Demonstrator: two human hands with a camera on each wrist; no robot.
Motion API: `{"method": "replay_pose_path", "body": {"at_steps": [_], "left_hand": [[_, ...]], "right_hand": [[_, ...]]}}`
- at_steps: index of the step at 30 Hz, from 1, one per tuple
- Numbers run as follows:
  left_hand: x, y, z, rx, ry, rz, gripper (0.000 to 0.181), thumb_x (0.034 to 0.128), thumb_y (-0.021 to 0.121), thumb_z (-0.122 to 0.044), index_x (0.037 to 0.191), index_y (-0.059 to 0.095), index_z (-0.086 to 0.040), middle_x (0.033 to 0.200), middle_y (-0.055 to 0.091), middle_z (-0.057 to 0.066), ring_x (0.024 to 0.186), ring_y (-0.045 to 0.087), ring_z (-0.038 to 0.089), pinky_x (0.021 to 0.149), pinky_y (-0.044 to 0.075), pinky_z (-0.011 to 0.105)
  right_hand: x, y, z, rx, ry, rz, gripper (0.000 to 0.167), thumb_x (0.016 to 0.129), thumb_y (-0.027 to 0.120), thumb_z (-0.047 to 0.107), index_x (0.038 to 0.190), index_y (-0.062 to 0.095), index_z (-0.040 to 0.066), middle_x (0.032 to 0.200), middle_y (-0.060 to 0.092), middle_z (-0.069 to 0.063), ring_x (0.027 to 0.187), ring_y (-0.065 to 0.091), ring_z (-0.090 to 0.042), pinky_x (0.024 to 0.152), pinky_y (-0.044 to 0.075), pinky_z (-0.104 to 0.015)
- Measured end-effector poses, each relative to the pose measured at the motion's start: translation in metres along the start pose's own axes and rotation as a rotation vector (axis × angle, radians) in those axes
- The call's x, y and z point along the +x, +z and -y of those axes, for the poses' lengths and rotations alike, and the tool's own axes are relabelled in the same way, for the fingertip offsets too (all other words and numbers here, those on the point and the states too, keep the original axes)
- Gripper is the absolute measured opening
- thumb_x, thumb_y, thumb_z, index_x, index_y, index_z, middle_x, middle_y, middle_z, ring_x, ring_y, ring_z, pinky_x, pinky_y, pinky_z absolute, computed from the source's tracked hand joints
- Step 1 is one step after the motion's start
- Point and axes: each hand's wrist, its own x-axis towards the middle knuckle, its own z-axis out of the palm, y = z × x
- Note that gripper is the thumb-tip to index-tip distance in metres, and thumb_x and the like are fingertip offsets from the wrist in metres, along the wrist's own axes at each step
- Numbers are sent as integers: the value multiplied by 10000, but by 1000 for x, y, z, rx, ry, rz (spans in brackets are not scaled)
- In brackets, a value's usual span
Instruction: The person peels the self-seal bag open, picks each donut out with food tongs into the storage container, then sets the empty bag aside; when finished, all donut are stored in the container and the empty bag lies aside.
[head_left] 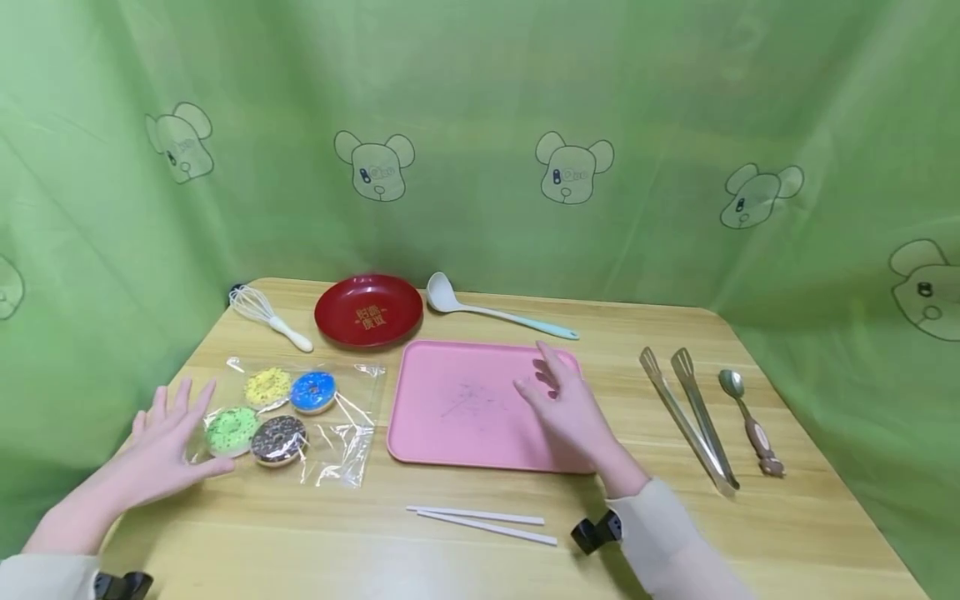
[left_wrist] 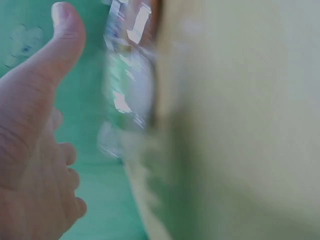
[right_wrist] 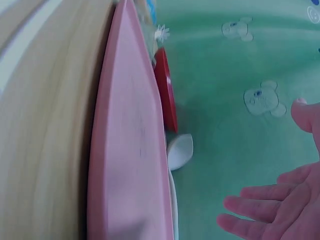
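Left hand (head_left: pixel 161 442), splayed, partly hides a clear plastic doughnut bag (head_left: pixel 330 437); right hand (head_left: pixel 566 408), relaxed, hovers above a pink rectangular tray (head_left: pixel 457 404); beyond both, a round red plate (head_left: pixel 341 312) bears illegible gold characters (head_left: pixel 370 317).

Red plate (head_left: pixel 369 310) btwn whisk (head_left: pixel 274 321) & ladle (head_left: pixel 487 312), tongs (head_left: pixel 683 421) nr spoon (head_left: pixel 754 428)

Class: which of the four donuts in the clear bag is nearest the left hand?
The green donut, closest to the left hand; the yellow donut, blue donut and dark brown donut lie farther from it.
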Motion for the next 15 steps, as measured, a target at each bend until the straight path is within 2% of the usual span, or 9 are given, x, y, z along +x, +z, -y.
{"method": "replay_pose_path", "body": {"at_steps": [3,6,11,15], "left_hand": [[-6,6,14,25,-15,27,1123,754,690,-540,1479,-30,-74,1427,-92,384,1252,-192,564,932,-69,735],[-11,14,26,8,-24,55,1071,779,674,-521,1476,14,-46,1407,-46,426,1241,-152,604,925,-56,743],[-17,23,40,-75,-64,128,940,870,588,-464,1474,-8,-60,1357,-113,472,1224,-220,592,884,-101,756],[-18,25,44,-100,-91,159,907,901,538,-463,1470,-49,-71,1339,-152,480,1222,-254,570,866,-115,759]], "right_hand": [[-1,13,8,79,-8,2,706,905,595,359,1454,257,71,1341,463,-216,1169,504,-337,967,411,-441],[0,31,16,137,-1,1,606,909,606,297,1406,362,53,1237,567,-180,1092,570,-288,924,456,-398],[2,61,31,252,-4,50,466,915,603,233,1315,483,26,1090,647,-136,987,616,-243,871,492,-364],[1,80,41,277,-17,132,444,926,582,256,1283,505,3,1049,649,-132,900,632,-220,801,514,-329]]}}
